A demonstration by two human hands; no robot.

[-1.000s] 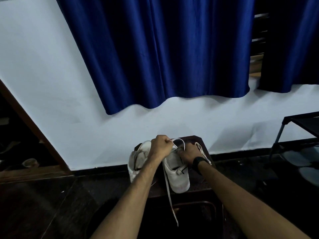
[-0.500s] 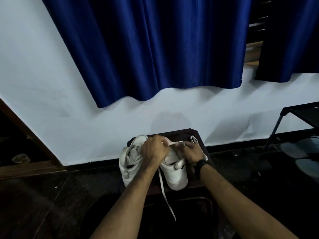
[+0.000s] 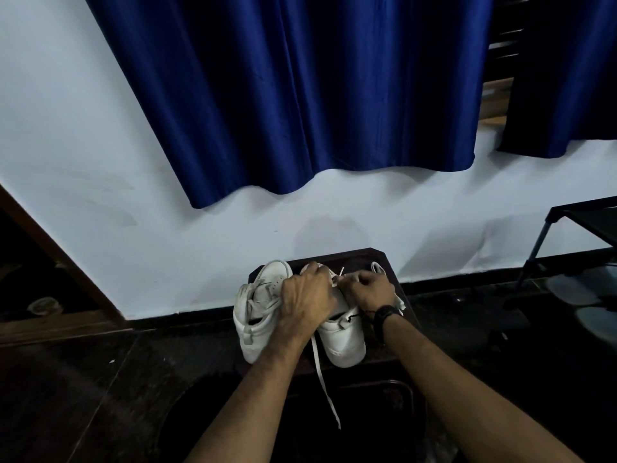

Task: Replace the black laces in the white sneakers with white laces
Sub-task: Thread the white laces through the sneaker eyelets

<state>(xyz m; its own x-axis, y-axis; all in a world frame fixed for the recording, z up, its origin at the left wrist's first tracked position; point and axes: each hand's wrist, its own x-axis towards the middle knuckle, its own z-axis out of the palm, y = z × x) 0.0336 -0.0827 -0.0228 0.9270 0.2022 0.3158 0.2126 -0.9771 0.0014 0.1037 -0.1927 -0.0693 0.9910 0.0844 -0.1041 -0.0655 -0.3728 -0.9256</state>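
Note:
Two white sneakers stand side by side on a small dark wooden stool (image 3: 367, 257) against the wall. The left sneaker (image 3: 258, 315) carries white laces across its top. On the right sneaker (image 3: 344, 342) both my hands rest close together. My left hand (image 3: 309, 300) grips the shoe's upper and covers most of it. My right hand (image 3: 369, 289), with a black watch on its wrist, pinches a white lace (image 3: 339, 275) near the front eyelets. One loose end of the white lace (image 3: 324, 379) hangs down over the stool's front edge.
A blue curtain (image 3: 300, 95) hangs on the white wall behind the stool. A black metal rack (image 3: 587, 222) stands at the right with pale shoes below it. A dark wooden doorframe (image 3: 50, 255) runs down the left. The floor is dark.
Both hands have sunk lower onto the right sneaker and drawn closer. The lace stretch that was pulled taut between them is now short, with only its tip showing.

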